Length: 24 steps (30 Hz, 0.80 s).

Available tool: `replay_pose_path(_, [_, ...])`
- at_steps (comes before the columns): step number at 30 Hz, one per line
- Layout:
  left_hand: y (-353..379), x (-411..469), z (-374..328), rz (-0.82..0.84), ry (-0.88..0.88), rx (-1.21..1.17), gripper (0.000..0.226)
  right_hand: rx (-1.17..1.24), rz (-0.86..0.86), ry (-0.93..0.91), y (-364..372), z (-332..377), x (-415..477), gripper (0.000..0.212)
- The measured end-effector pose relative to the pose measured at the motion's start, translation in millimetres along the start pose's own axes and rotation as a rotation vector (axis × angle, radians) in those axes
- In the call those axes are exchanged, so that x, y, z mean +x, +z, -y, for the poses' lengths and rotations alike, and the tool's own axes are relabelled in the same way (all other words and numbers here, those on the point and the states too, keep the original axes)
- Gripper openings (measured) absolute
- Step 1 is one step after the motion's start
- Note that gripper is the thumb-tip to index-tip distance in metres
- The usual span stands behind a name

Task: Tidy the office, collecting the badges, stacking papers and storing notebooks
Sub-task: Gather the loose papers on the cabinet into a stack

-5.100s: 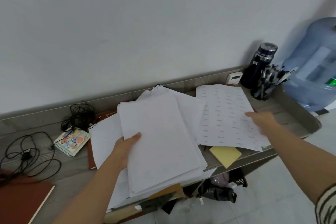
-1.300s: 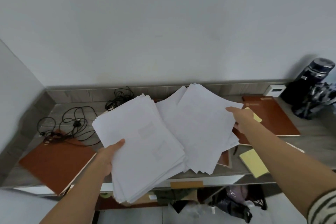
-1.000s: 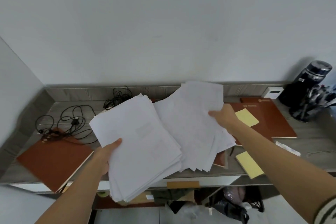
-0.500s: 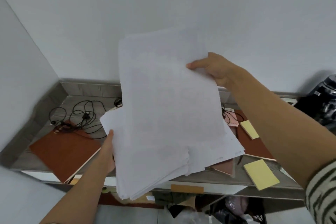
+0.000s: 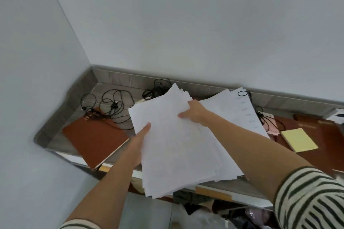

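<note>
Both hands hold the stack of papers: left hand underneath with thumb on top, right hand gripping its far edge.

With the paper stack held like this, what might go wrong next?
The paper stack, gripped by the left hand and right hand, is fanned and hangs past the desk edge; lower sheets may slide off. The brown notebook overhangs the edge beside the left forearm and could be knocked down.
</note>
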<state>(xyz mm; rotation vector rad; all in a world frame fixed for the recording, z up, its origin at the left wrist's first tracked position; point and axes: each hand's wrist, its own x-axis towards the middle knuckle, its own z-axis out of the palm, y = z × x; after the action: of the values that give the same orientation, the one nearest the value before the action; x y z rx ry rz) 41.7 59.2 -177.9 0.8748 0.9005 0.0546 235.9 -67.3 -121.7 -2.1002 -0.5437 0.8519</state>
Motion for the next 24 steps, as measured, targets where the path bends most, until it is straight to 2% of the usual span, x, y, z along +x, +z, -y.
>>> replay_pose_path(2, [1.9, 0.0, 3.7, -0.037, 0.014, 0.052, 0.040, -0.013, -0.026, -0.036, -5.0, -5.0, 3.4, 0.030])
replay_pose_path(3, [3.1, 0.9, 5.0, -0.067, 0.021, 0.056, 0.041, -0.015, -0.102, -0.047, -13.8, -10.7, 4.0, 0.027])
replay_pose_path(5, [5.4, 0.5, 5.4, -0.090, 0.021, 0.037, 0.041, -0.059, -0.360, 0.006, -41.0, -28.3, 0.3, 0.024])
replay_pose_path(7, [6.5, -0.8, 3.7, -0.082, 0.016, 0.031, 0.039, -0.084, -0.539, 0.164, -69.5, -54.5, -6.7, 0.034])
replay_pose_path(9, [7.0, 0.6, 2.9, -0.095, 0.017, 0.038, 0.038, 0.095, -0.530, 0.349, -88.4, -78.5, -14.9, 0.028])
replay_pose_path(11, [6.9, 2.6, 3.3, -0.109, 0.023, 0.044, 0.040, 0.309, -0.385, 0.476, -91.0, -87.6, -25.2, 0.023])
replay_pose_path(12, [7.1, 2.4, 2.7, -0.114, 0.021, 0.047, 0.041, 0.331, -0.312, 0.492, -88.8, -87.7, -28.8, 0.024])
replay_pose_path(17, [7.5, 1.6, 2.4, -0.113, 0.003, 0.101, 0.042, 0.176, -0.110, 0.379, -63.2, -86.8, -38.8, 0.028])
replay_pose_path(21, [4.7, 0.8, 3.4, -0.109, 0.016, 0.112, 0.042, -0.134, -0.263, 0.169, -73.5, -70.7, -41.5, 0.025])
replay_pose_path(24, [2.6, 1.8, 4.8, -0.110, 0.013, 0.112, 0.042, -0.226, -0.371, 0.039, -113.4, -35.7, -51.9, 0.019])
